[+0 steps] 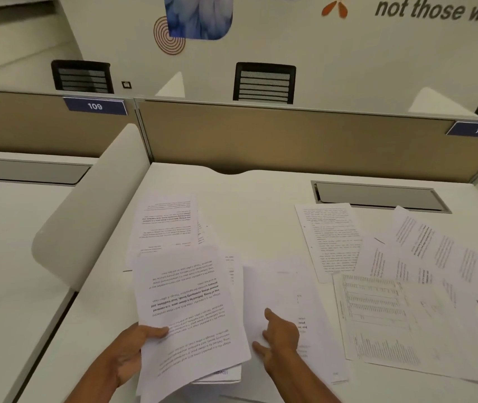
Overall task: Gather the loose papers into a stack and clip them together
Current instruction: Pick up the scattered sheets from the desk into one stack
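Left hand [133,353] grips a partial stack [188,315] at its near-left corner: thumb on top, fingers [156,333] pressed shut under and over the sheets. The stack is lifted and tilted at the near-left of the worktop [261,205], and its lower sheets fan out unevenly at the near edge.

Right hand [280,335] is just right of the stack, fingers spread, tips pressing flat on a mostly blank sheet [278,286] lying on the worktop. Nothing pinched yet.

Judgement: the step in hand is picking up that blank sheet. To do it well:
- slide it toward the stack or the near edge to lift a corner, rather than clawing at flat paper
- lay it on top, not into the fanned bottom
- square the stack by tapping it on the worktop before clipping; it's ragged now

Counts, relative to the stack:
- behind it: one small overlapped pile [168,225], sheet count unclear
- right of it: the blank sheet, possibly with another under it
- well right: about five loose printed sheets [400,271] overlapping, one with charts [377,318]
- clips: no clear one; small dark marks among the sheets on the right are too blurred to identify
- hands: two
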Motion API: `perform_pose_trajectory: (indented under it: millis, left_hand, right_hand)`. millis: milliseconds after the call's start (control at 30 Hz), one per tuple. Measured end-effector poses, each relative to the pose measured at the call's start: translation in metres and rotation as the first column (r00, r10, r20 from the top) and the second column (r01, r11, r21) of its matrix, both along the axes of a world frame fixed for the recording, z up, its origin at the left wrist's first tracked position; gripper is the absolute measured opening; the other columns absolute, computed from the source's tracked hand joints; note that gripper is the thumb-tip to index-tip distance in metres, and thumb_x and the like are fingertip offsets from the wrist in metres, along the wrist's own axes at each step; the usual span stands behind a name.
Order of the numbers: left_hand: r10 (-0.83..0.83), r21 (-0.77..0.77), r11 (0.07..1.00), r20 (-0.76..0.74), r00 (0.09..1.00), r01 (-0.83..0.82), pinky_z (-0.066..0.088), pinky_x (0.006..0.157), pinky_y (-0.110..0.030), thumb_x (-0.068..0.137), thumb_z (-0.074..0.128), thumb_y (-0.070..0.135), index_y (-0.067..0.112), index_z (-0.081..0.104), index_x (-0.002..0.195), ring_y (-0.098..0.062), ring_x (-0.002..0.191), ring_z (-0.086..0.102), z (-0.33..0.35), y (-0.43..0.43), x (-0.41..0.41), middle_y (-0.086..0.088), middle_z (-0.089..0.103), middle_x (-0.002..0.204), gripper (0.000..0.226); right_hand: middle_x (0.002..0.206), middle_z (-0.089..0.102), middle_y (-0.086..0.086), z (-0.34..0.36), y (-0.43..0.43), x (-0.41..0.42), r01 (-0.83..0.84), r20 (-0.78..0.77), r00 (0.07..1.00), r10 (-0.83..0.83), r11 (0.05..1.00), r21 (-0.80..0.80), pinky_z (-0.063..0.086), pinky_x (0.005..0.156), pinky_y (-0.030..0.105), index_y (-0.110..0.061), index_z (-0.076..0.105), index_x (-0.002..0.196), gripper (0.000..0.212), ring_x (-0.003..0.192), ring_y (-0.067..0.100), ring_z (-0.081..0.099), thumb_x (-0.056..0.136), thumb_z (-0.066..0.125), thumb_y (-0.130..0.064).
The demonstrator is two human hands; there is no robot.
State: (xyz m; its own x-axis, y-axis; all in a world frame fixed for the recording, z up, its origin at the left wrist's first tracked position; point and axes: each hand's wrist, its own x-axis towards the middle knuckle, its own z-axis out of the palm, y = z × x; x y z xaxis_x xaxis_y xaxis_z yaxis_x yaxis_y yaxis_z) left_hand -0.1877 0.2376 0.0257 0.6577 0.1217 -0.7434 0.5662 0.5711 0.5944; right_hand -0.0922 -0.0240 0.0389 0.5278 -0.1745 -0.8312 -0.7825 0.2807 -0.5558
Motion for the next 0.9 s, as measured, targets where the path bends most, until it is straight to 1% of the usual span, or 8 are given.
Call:
perform_pose_trajectory:
  millis: [100, 167, 233, 333, 467, 600, 700, 900]
  left_hand:
    - [0.017, 0.024, 1.0, -0.01, 1.0, -0.016, 0.054, 0.09, -0.048, 0.09, 0.054, -0.017, -0.001, 0.066, 0.119, -0.045, 0.105, 0.065, -0.001, -0.003, 0.001, -0.028, 0.073, 0.119, 0.035]
    - [0.02, 0.041, 0.999, -0.015, 1.0, -0.019, 0.057, 0.085, -0.047, 0.088, 0.055, -0.016, -0.001, 0.065, 0.12, -0.043, 0.101, 0.067, -0.001, -0.004, 0.0, -0.025, 0.076, 0.11, 0.037]
    - [0.02, 0.046, 0.999, -0.017, 1.0, -0.019, 0.056, 0.087, -0.048, 0.087, 0.056, -0.016, 0.0, 0.066, 0.12, -0.043, 0.102, 0.067, -0.002, -0.004, 0.0, -0.023, 0.077, 0.108, 0.038]
    - [0.013, 0.05, 0.999, -0.017, 1.0, -0.013, 0.054, 0.086, -0.048, 0.089, 0.055, -0.016, 0.002, 0.068, 0.115, -0.043, 0.102, 0.067, -0.001, -0.004, -0.001, -0.021, 0.079, 0.102, 0.034]
    - [0.008, 0.088, 0.996, -0.003, 1.0, -0.008, 0.054, 0.086, -0.047, 0.091, 0.054, -0.016, 0.002, 0.066, 0.117, -0.041, 0.1, 0.067, -0.001, -0.006, -0.003, -0.02, 0.079, 0.101, 0.034]
    - [0.008, 0.156, 0.988, 0.007, 1.0, -0.009, 0.061, 0.079, -0.042, 0.088, 0.059, -0.014, -0.001, 0.066, 0.122, -0.039, 0.093, 0.071, 0.002, -0.002, -0.004, -0.021, 0.078, 0.106, 0.037]
    - [0.0, 0.183, 0.983, 0.049, 0.999, -0.009, 0.061, 0.082, -0.044, 0.087, 0.064, -0.008, 0.005, 0.069, 0.118, -0.04, 0.099, 0.072, 0.011, 0.001, -0.005, -0.021, 0.077, 0.114, 0.034]
    - [-0.04, 0.296, 0.955, 0.094, 0.995, 0.011, 0.056, 0.096, -0.054, 0.087, 0.071, 0.002, 0.011, 0.07, 0.117, -0.042, 0.104, 0.073, 0.02, -0.015, 0.002, -0.016, 0.08, 0.109, 0.032]
  right_hand:
    - [0.118, 0.06, 0.016, -0.005, 0.009, 0.001, -0.022, 0.022, 0.999, 0.023, 0.999, -0.044, 0.06, 0.089, 0.054, -0.001, 0.055, 0.13, 0.041, 0.1, 0.03, 0.056, 0.093, 0.07, -0.013]
    - [0.106, 0.061, 0.018, -0.008, 0.013, 0.001, -0.067, 0.038, 0.997, 0.071, 0.993, -0.095, 0.063, 0.069, 0.04, 0.003, 0.059, 0.123, 0.037, 0.084, 0.025, 0.056, 0.093, 0.071, -0.014]
    - [0.094, 0.06, 0.016, -0.011, 0.014, 0.002, -0.124, 0.059, 0.989, 0.134, 0.982, -0.143, 0.053, 0.052, 0.028, 0.003, 0.064, 0.108, 0.026, 0.076, 0.024, 0.057, 0.092, 0.072, -0.016]
    - [0.076, 0.063, 0.014, -0.011, 0.016, -0.001, -0.217, 0.058, 0.973, 0.225, 0.97, -0.114, 0.051, 0.055, 0.03, -0.001, 0.062, 0.081, 0.021, 0.067, 0.027, 0.061, 0.093, 0.071, -0.016]
    - [0.086, 0.076, 0.016, -0.009, 0.017, -0.016, -0.341, 0.129, 0.931, 0.341, 0.94, -0.023, 0.058, 0.055, 0.029, -0.004, 0.067, 0.084, 0.009, 0.071, 0.029, 0.07, 0.093, 0.066, -0.002]
    - [0.073, 0.073, 0.006, -0.01, 0.007, -0.016, -0.449, 0.233, 0.856, 0.461, 0.887, -0.104, 0.055, 0.055, 0.026, -0.014, 0.064, 0.08, 0.024, 0.064, 0.023, 0.065, 0.094, 0.056, 0.004]
    - [0.089, 0.08, 0.006, 0.002, -0.013, -0.002, -0.507, 0.274, 0.817, 0.507, 0.858, -0.075, 0.065, 0.066, 0.038, -0.012, 0.071, 0.098, 0.022, 0.077, 0.026, 0.076, 0.097, 0.056, 0.003]
    - [0.11, 0.081, 0.004, 0.016, -0.047, 0.017, -0.656, 0.338, 0.701, 0.628, 0.754, -0.039, 0.064, 0.087, 0.045, -0.014, 0.068, 0.124, 0.027, 0.098, 0.025, 0.079, 0.098, 0.064, -0.011]
